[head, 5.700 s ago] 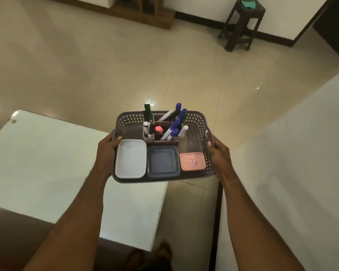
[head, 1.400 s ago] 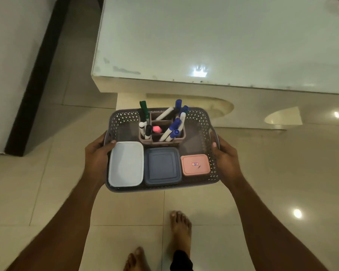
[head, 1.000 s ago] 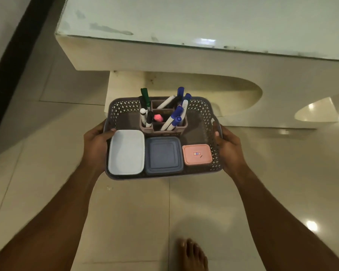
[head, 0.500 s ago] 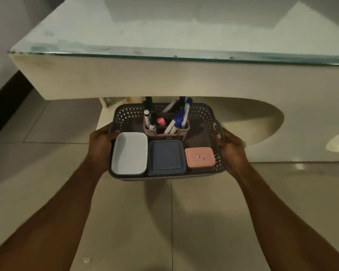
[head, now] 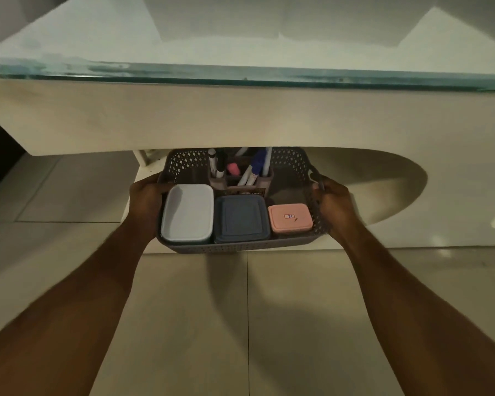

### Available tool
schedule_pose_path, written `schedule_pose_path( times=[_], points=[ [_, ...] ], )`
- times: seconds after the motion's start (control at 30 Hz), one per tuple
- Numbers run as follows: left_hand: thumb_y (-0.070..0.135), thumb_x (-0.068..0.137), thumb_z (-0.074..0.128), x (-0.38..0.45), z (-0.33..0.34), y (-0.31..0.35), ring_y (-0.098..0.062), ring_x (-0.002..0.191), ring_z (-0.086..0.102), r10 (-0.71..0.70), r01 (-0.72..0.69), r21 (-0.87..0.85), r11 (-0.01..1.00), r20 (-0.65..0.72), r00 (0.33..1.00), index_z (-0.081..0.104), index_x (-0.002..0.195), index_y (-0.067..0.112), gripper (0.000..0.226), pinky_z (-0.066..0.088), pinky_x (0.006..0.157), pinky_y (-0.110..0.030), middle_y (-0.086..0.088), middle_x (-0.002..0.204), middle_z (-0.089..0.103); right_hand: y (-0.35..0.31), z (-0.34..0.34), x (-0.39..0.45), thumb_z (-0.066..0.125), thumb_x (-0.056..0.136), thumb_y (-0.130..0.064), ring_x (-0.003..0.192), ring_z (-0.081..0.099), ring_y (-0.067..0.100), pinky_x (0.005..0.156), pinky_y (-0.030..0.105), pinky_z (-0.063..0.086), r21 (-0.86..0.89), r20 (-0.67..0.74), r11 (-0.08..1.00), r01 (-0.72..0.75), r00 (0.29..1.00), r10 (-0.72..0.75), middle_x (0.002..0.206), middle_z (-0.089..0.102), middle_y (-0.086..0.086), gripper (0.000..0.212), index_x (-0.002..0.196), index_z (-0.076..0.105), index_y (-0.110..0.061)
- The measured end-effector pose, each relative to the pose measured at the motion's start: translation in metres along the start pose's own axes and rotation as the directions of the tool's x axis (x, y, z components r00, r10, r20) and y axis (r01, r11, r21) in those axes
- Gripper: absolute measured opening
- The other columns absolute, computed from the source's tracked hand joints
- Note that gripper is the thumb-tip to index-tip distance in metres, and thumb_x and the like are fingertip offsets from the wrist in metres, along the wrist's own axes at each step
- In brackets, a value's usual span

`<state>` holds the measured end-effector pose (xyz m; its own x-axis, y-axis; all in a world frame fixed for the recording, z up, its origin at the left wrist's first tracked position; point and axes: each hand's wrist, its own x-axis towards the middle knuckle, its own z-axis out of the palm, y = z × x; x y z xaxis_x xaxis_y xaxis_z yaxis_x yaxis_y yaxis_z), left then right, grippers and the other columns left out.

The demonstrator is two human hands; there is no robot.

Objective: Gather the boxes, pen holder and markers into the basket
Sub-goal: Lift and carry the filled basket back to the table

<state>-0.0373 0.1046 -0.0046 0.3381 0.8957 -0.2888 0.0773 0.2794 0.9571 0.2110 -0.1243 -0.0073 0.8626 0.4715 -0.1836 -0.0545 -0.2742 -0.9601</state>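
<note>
Half a second ago the whole basket (head: 240, 246) showed in front of the table; now its far end has slid under the table's thick edge, and the marker tops are hidden behind that edge. The table (head: 240, 118) fills more of the view, and its glass top (head: 240, 38) looks closer.

Both hands still hold the basket up above the tiled floor (head: 189, 324). The left hand (head: 145, 200) is curled tight around the left rim. The right hand (head: 333, 204) is curled tight around the right rim, by the handle.

Inside the grey basket, three boxes sit in a row at the near side. The white box (head: 187, 212) is on the left, touching the blue-grey box (head: 240, 218) in the middle. The small pink box (head: 289, 218) is on the right, just beside the blue-grey one. It has a tiny label on its lid.

Behind the boxes stands the brown pen holder (head: 240, 181). The markers (head: 250, 174) stick up out of it, some white with blue caps. Something pink (head: 233, 168) sits in the middle slot; I cannot tell what it is.
</note>
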Motion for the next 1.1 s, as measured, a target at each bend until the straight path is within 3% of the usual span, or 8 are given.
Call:
schedule_pose_path(
  times=[0.13,0.27,0.4,0.5,0.6,0.73,0.9,1.1],
  points=[
    [-0.002,0.083,0.063,0.003,0.002,0.0,-0.025,0.082,0.066,0.014,-0.014,0.017,1.0,-0.012,1.0,0.076,0.098,0.011,0.023,0.054,0.072,-0.032,-0.006,0.09,0.073,-0.001,0.004,0.002,0.053,0.102,-0.008,0.089,0.07,0.027,0.069,0.026,0.054,-0.012,-0.033,1.0,-0.013,0.999,0.012,0.093,0.073,0.003,0.025,0.115,0.074,-0.008],
    [0.024,0.085,0.068,0.002,0.0,0.004,-0.021,0.072,0.058,0.211,-0.172,0.306,0.936,-0.102,0.972,0.072,0.069,0.02,0.018,0.048,0.071,-0.035,-0.001,0.069,0.066,-0.01,0.009,-0.006,0.051,0.106,-0.016,0.112,0.065,0.027,0.079,0.022,0.043,-0.245,-0.106,0.964,0.099,0.986,-0.128,0.119,0.071,0.013,0.027,0.126,0.067,-0.006],
    [0.028,0.097,0.062,-0.034,0.007,-0.011,-0.031,0.106,0.063,0.567,-0.361,0.679,0.639,-0.099,0.818,0.069,0.119,0.005,0.032,0.046,0.092,-0.036,-0.016,0.113,0.071,-0.003,0.02,-0.036,0.042,0.107,-0.037,0.136,0.048,0.035,0.113,0.038,0.039,-0.597,-0.066,0.718,0.357,0.871,-0.487,0.142,0.057,0.02,0.051,0.144,0.051,-0.003],
    [0.027,0.103,0.053,-0.07,0.016,-0.03,-0.034,0.132,0.05,0.726,-0.495,0.778,0.387,0.074,0.683,0.052,0.142,0.002,0.047,0.04,0.114,-0.043,-0.02,0.14,0.057,0.014,0.038,-0.069,0.024,0.106,-0.052,0.151,0.03,0.034,0.125,0.052,0.027,-0.751,0.083,0.511,0.418,0.827,-0.555,0.159,0.04,0.018,0.069,0.154,0.037,-0.005],
    [0.035,0.105,0.045,-0.091,0.023,-0.057,-0.038,0.143,0.044,0.707,-0.573,0.811,0.114,0.339,0.621,0.045,0.147,-0.001,0.055,0.032,0.122,-0.053,-0.024,0.15,0.05,0.032,0.051,-0.098,0.019,0.107,-0.055,0.156,0.021,0.032,0.127,0.055,0.021,-0.797,0.195,0.386,0.464,0.804,-0.562,0.166,0.03,0.017,0.072,0.158,0.03,-0.005],
    [0.044,0.108,0.021,-0.102,0.026,-0.081,-0.034,0.154,0.028,0.59,-0.579,0.811,-0.082,0.508,0.627,0.031,0.156,0.001,0.065,0.014,0.128,-0.048,-0.022,0.161,0.036,0.052,0.053,-0.11,0.014,0.107,-0.056,0.158,0.018,0.035,0.126,0.061,0.019,-0.835,0.291,0.256,0.488,0.785,-0.547,0.166,0.029,0.02,0.075,0.158,0.03,-0.004],
    [0.044,0.107,0.021,-0.095,0.027,-0.087,-0.038,0.156,0.019,0.559,-0.525,0.825,-0.208,0.541,0.629,0.024,0.159,0.0,0.068,0.014,0.128,-0.054,-0.023,0.165,0.025,0.059,0.054,-0.105,0.012,0.107,-0.051,0.157,0.015,0.039,0.126,0.061,0.016,-0.887,0.314,0.15,0.437,0.809,-0.498,0.167,0.025,0.021,0.072,0.16,0.027,-0.004],
    [0.043,0.107,0.025,-0.077,0.039,-0.079,-0.038,0.156,0.02,0.562,-0.493,0.846,-0.204,0.513,0.648,0.025,0.158,0.0,0.067,0.016,0.128,-0.055,-0.024,0.164,0.028,0.053,0.065,-0.084,0.015,0.107,-0.05,0.157,0.014,0.041,0.127,0.061,0.013,-0.892,0.3,0.156,0.423,0.815,-0.496,0.168,0.022,0.022,0.07,0.16,0.025,-0.005]
  ],
)
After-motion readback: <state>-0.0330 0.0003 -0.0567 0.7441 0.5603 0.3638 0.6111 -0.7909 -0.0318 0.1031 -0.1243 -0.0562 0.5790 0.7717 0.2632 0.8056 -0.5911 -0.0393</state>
